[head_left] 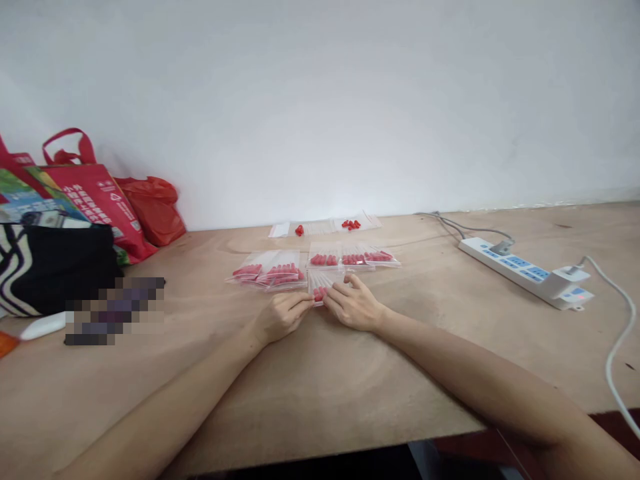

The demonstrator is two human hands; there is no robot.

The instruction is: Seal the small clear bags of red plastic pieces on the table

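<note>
Both hands, left hand (281, 316) and right hand (354, 305), pinch one clear bag (319, 285)

Small clear bag (319, 285) of red pieces, flat on table

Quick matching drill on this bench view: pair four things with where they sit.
Things:
1. power strip
2. red bags
3. small bag of red pieces
4. loose red pieces

Places:
A. far left, against the wall
B. between the left hand and right hand
C. right side of the table
D. back, nearest the wall, behind the rows of filled bags

Pairs: 1-C, 2-A, 3-B, 4-D
</note>
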